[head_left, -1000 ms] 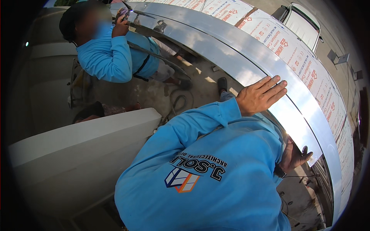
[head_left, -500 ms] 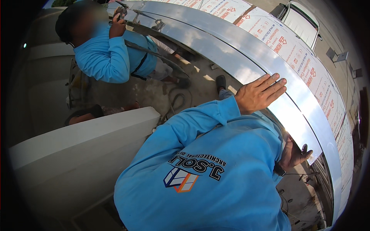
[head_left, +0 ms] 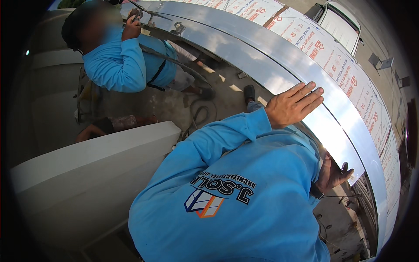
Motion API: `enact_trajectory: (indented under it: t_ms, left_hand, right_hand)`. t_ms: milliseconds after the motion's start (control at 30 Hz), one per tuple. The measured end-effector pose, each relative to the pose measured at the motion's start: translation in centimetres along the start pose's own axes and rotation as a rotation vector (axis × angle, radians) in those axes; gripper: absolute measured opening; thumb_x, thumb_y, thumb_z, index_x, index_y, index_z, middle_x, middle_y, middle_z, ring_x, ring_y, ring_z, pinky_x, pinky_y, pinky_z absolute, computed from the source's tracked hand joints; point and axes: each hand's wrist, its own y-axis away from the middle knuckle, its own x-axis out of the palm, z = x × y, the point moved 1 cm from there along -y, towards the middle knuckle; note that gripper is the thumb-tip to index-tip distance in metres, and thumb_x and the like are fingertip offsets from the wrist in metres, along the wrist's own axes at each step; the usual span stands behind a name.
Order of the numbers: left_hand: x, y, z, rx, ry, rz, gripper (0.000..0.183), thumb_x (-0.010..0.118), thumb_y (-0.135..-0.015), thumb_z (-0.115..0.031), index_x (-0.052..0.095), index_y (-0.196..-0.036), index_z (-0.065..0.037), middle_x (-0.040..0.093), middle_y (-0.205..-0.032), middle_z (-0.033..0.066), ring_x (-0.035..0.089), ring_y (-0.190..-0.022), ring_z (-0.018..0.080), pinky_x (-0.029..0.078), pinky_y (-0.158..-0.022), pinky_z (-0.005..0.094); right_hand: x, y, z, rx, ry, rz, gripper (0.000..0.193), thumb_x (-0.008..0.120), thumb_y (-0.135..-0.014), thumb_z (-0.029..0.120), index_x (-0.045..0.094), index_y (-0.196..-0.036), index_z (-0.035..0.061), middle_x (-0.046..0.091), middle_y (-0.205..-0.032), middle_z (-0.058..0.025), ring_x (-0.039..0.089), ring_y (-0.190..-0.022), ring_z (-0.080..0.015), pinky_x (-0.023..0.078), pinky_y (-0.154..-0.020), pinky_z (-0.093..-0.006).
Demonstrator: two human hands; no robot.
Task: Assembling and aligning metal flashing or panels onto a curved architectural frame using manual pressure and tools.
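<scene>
A long mirror-finish metal panel (head_left: 244, 54) curves across the view from upper left to lower right, with a dark seam along its length. My left hand (head_left: 293, 104) lies flat on it, fingers stretched out and slightly apart. Near the panel's lower right end, my right hand (head_left: 332, 173) grips the edge. One of its digits rests on the shiny face, and the rest are partly hidden. A dark band circles my right wrist. My blue sleeve and shirt front fill the lower middle.
At upper left a co-worker (head_left: 114, 59) in a blue shirt holds a small dark tool (head_left: 136, 16). Another person's arm (head_left: 94, 130) shows behind a pale ledge (head_left: 96, 146). Printed protective film (head_left: 325, 52) covers panels beyond the metal. A hose (head_left: 200, 111) and a vehicle (head_left: 338, 26) are farther off.
Both my hands stay in place on the panel. The partly hidden person behind the ledge has shifted an arm, and the co-worker's raised hand has moved very slightly.
</scene>
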Motion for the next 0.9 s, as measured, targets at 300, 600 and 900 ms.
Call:
enact_trajectory:
  t_ms: [300,600,900]
  left_hand:
    - [0.2,0.1,-0.1,0.001,-0.001,-0.008,0.043,0.048,-0.090,-0.017,0.051,-0.131,-0.004,0.047,-0.140,0.0133,0.047,-0.128,0.0289,0.040,-0.106,0.0415]
    - [0.4,0.1,-0.2,-0.001,-0.005,-0.004,0.042,0.048,-0.091,-0.017,0.051,-0.131,-0.005,0.047,-0.140,0.0130,0.046,-0.128,0.0288,0.041,-0.105,0.0412]
    - [0.4,0.0,-0.2,-0.009,0.001,-0.022,0.042,0.048,-0.090,-0.017,0.052,-0.130,-0.005,0.048,-0.139,0.0121,0.047,-0.128,0.0284,0.041,-0.105,0.0412]
  right_hand:
    - [-0.5,-0.2,0.1,0.002,-0.078,-0.057,0.043,0.061,-0.087,0.043,0.046,-0.122,0.0227,0.050,-0.122,0.0004,0.049,-0.094,-0.0171,0.045,-0.092,-0.0455]
    - [-0.7,-0.1,0.1,-0.018,-0.010,-0.013,0.046,0.063,-0.085,0.043,0.046,-0.121,0.0196,0.050,-0.122,-0.0016,0.049,-0.096,-0.0174,0.044,-0.094,-0.0451]
    - [-1.9,-0.6,0.3,-0.033,-0.099,-0.131,0.042,0.077,-0.071,0.037,0.065,-0.099,0.0090,0.051,-0.129,-0.0121,0.043,-0.123,-0.0307,0.028,-0.105,-0.0586]
